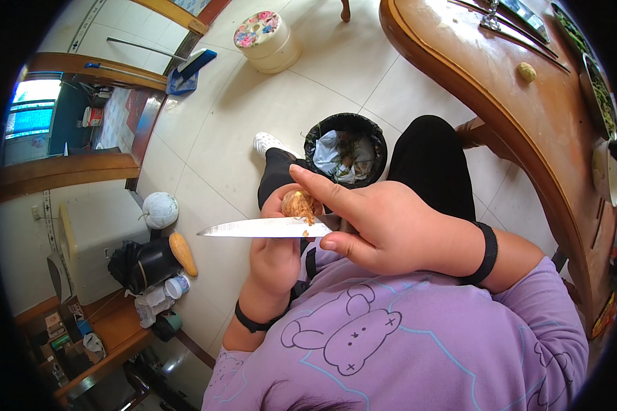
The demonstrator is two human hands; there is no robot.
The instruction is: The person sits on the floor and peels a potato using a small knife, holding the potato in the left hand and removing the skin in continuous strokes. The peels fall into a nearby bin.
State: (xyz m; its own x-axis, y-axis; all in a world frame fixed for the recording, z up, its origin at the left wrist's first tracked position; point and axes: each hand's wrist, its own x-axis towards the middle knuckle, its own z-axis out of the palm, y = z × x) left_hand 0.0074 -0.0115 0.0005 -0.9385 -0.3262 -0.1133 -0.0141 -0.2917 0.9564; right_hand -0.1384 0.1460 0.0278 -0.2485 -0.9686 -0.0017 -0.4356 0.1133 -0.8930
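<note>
My left hand [275, 257] is closed around a small brown root vegetable [297, 202], which looks like a potato with rough skin. In my right hand [385, 221] is a kitchen knife [257, 227], its blade pointing left just in front of the vegetable. Shreds of peel cling to the blade near the vegetable. The knife's handle is mostly hidden by my fingers. Below, between my knees, stands a bin [345, 149] lined with a black bag. It holds white plastic and green plant scraps.
A wooden table [442, 61] curves along the right, bearing a small potato-like vegetable [526, 72], chopsticks [529, 38] and dishes of greens [599, 97]. A floral-topped round stool [262, 41] stands ahead. To the left are a pale pumpkin [160, 209], a long orange squash [183, 254] and a dustpan [183, 82].
</note>
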